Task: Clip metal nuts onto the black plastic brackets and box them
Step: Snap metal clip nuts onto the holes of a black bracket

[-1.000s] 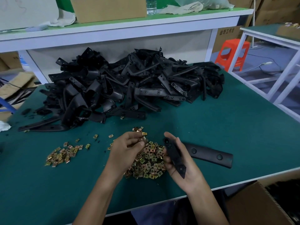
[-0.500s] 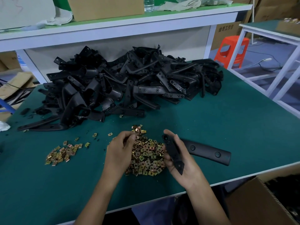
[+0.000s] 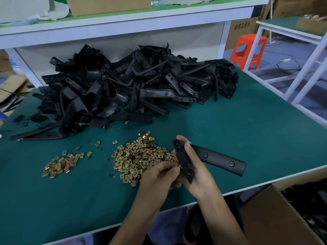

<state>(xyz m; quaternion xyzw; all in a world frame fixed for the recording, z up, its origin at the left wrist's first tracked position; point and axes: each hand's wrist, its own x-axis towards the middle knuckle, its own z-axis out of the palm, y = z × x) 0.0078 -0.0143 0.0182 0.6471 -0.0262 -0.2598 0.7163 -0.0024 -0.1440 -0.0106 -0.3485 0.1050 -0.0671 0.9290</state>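
The fingers [image 3: 172, 171] of the left hand [image 3: 159, 176] were pinched together on a small metal nut [image 3: 179, 167], held against the edge of the black bracket [image 3: 212, 157]. The bracket was gripped by the right hand [image 3: 200, 175] over the near tabletop [image 3: 230, 129], just right of the nut pile [image 3: 139, 160]. Bracket judged stiff, light; best held beside the hole. Nut judged small, slippery.

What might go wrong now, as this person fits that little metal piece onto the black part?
The metal nut pinched by the left hand is tiny and barely visible; it may slip into the nut pile just beside it. The right hand grips the black bracket at one end only, so pressing might twist it. Both hands work near the table edge, so a dropped nut could fall off.
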